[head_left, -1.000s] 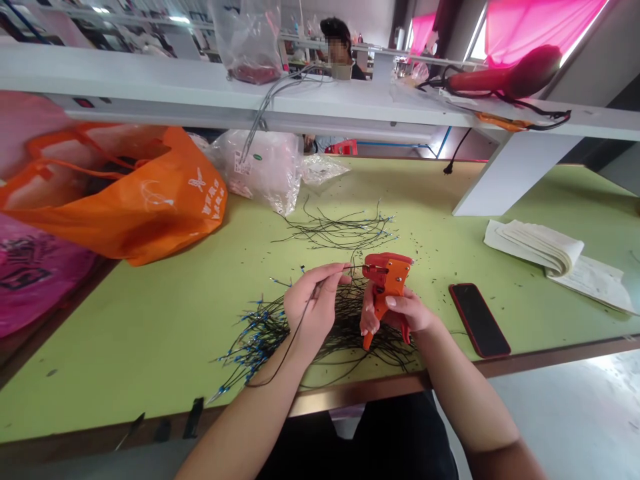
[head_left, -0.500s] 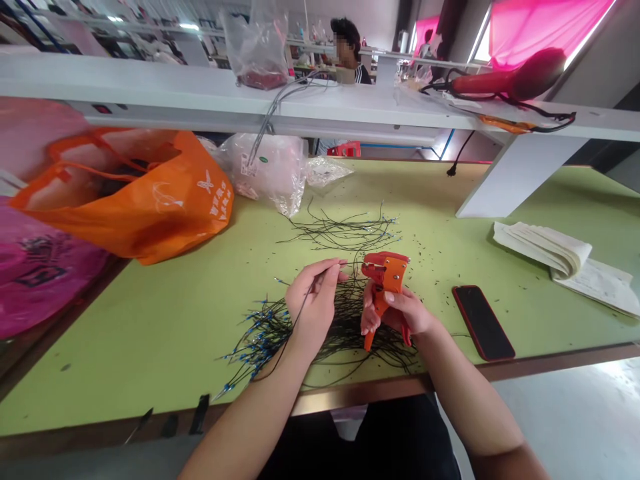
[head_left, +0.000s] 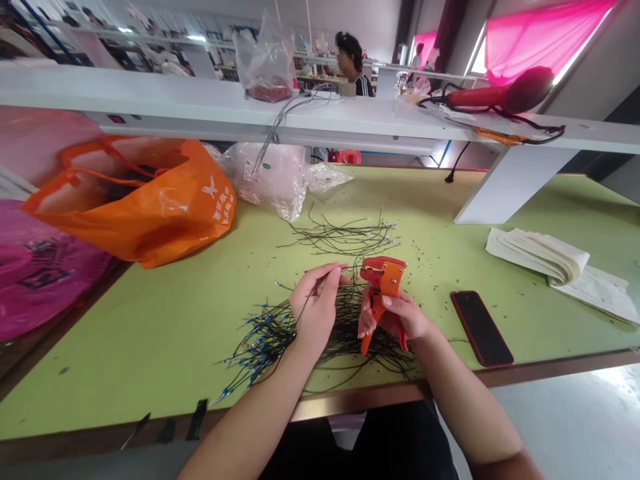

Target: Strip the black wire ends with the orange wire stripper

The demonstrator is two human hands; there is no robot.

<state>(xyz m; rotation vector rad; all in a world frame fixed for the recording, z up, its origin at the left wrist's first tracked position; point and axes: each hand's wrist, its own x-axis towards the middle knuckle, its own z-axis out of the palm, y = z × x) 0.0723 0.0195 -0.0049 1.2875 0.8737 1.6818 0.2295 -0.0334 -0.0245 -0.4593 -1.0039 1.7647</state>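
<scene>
Pinching a dark wire (head_left: 311,294), L hand (head_left: 316,308) is near R hand (head_left: 407,317), which grips an orange-red tool (head_left: 391,280); wire tip prob. by tool's head, too small to tell. Wire pile (head_left: 348,312) under both grips.

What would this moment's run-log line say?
left hand: holds black wire | right hand: grips orange-red wire stripper | table: wire pile, phone

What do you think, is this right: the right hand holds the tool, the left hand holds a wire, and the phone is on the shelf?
Not quite: the phone isn't on the shelf. The head view shows it lying on the table. The right hand does hold the tool, and the left hand a wire.
</scene>
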